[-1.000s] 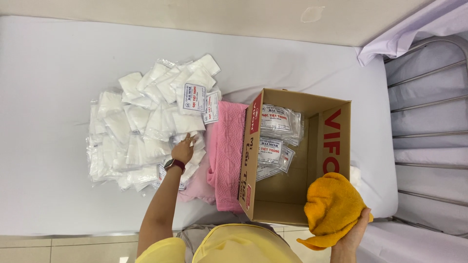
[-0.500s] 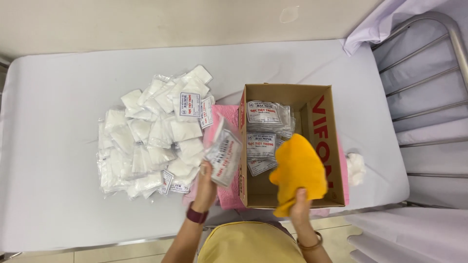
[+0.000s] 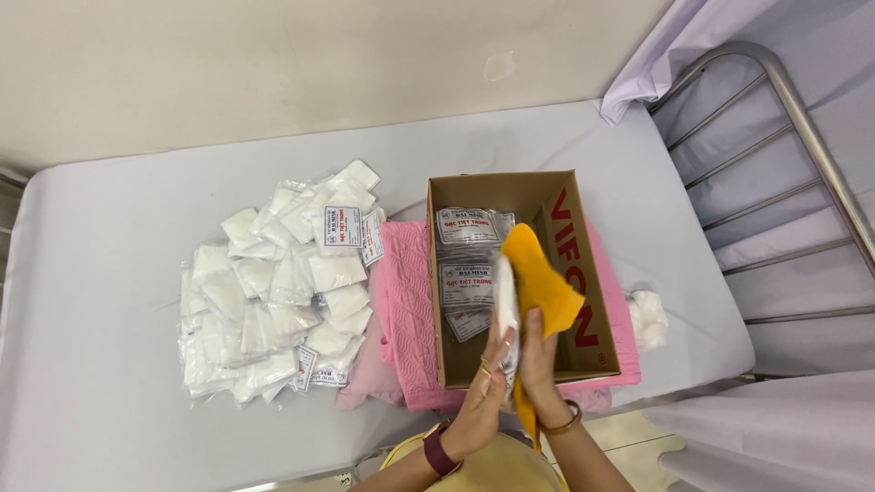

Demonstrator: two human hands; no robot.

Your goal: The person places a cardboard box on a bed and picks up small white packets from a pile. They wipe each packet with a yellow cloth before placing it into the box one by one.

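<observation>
1. Packet [image 3: 507, 321]: clear plastic, white gauze inside, held upright and edge-on over the near part of the box [image 3: 597, 351].
2. Left hand [image 3: 486, 392]: fingers closed on the packet's near left side, ring on one finger, dark red watch on the wrist.
3. Right hand [image 3: 540, 372]: closed on the yellow cloth [image 3: 536, 273] and pressed against the packet's right face; bangle on the wrist.
4. Yellow cloth: rising from the right grip to a peak above the packet, with a tail hanging below the hand; draped over the box's middle.
5. Both hands together, palms facing, packet and cloth sandwiched between them.
6. Box: brown cardboard, open top, red letters on the inner right flap, lying on the bed [image 3: 109, 273].
7. Inside the box: labelled packets [image 3: 467, 284] stacked against the left wall, just left of the held packet.
8. Pink cloth [image 3: 406, 301]: folded under and left of the box, edge showing past the box's right side too.
9. Pile [image 3: 278, 292] of white gauze packets: on the bed left of the pink cloth, touching its edge, well apart from the hands.
10. White wad [image 3: 647, 319]: on the bed just right of the box.
11. Metal rail [image 3: 784, 182]: at right, beyond the bed, with pale sheet draped about it.
</observation>
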